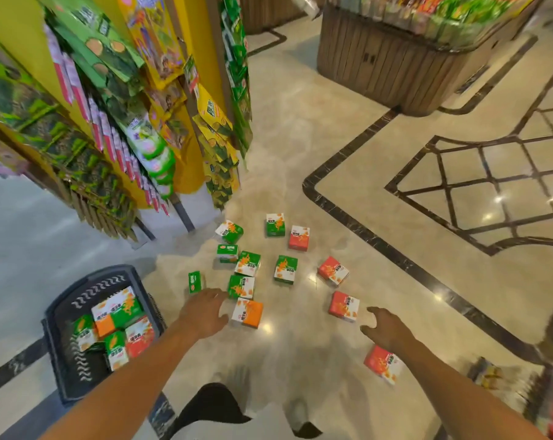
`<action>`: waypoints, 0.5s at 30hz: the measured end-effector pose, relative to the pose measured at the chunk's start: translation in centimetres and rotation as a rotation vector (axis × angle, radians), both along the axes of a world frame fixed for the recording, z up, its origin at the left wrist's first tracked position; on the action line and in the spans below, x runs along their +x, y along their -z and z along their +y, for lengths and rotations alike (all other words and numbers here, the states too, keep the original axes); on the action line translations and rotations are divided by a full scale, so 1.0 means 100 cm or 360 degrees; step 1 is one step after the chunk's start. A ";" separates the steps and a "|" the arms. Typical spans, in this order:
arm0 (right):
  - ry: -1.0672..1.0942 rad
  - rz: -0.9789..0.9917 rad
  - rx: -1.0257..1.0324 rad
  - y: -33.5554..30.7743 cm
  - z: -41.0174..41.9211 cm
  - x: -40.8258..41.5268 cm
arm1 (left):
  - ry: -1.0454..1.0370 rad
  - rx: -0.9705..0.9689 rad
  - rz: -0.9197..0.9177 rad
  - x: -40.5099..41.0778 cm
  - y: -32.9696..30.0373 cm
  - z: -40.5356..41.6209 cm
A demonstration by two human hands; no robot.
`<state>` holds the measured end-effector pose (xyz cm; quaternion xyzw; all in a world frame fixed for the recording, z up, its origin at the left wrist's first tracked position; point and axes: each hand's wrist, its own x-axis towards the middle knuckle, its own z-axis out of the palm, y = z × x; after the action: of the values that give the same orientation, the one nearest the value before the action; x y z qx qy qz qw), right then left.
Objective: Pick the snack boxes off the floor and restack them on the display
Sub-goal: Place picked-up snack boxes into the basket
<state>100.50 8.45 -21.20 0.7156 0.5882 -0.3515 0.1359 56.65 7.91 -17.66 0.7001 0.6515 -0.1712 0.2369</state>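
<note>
Pick-up step: snack boxes [248, 312] lie scattered on the floor [300, 154] at centre frame (some already in the basket [59, 315], lower left). Both hands, left [205, 312] and right [386, 328], hover spread and empty; next, probably, grasping the nearest box.

marble floor [300, 128], scattered snack boxes [286, 269], basket [59, 315]

Red box [382, 363] partly hidden by right arm; far display [427, 14] blurred.
</note>
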 end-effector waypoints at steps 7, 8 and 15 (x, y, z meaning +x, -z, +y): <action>-0.0142 0.0211 0.0044 0.002 0.077 -0.071 | -0.0187 -0.0086 0.0016 -0.042 0.014 0.037; -0.0179 0.0210 0.0045 0.004 0.090 -0.081 | -0.0204 -0.0097 0.0013 -0.048 0.018 0.045; -0.0153 0.0131 -0.0004 0.002 0.165 -0.124 | -0.0225 -0.0183 -0.0061 -0.087 0.051 0.114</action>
<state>88.11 24.98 -21.42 0.6714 0.6264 -0.3744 0.1294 47.97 19.30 -22.74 0.6406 0.6838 -0.1779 0.3007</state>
